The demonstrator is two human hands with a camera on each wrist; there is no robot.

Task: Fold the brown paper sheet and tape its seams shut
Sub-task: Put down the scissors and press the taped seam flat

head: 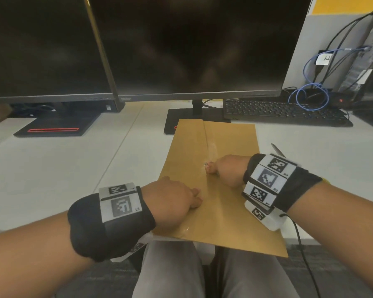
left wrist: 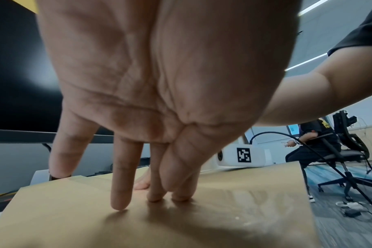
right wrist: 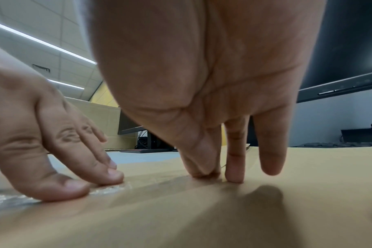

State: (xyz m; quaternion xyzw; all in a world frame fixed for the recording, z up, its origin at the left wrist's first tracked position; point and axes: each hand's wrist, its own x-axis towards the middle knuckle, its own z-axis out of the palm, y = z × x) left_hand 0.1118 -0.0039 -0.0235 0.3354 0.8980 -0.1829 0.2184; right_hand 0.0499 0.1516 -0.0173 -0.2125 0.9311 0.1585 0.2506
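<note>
The folded brown paper sheet (head: pixel 228 143) lies lengthwise on the white desk (head: pixel 63 168), and its near end overhangs the front edge above my lap. A glossy strip of clear tape (head: pixel 211 147) runs along its centre seam. My left hand (head: pixel 197 197) presses straight fingers (left wrist: pixel 119 201) onto the paper near the seam. My right hand (head: pixel 209 167) presses its fingertips (right wrist: pixel 234 177) down on the taped seam a little farther from me. In the right wrist view the left hand (right wrist: pixel 53 142) lies on crinkled tape (right wrist: pixel 108 188). Neither hand holds anything.
Two dark monitors (head: pixel 192 50) stand behind the paper, and the stand base (head: pixel 181 119) of one touches its far edge. A black keyboard (head: pixel 282 112) and blue cables (head: pixel 310 95) lie at the back right. A metal blade tip (head: pixel 277 149) shows behind my right wrist. Another person (left wrist: pixel 314 139) sits far right.
</note>
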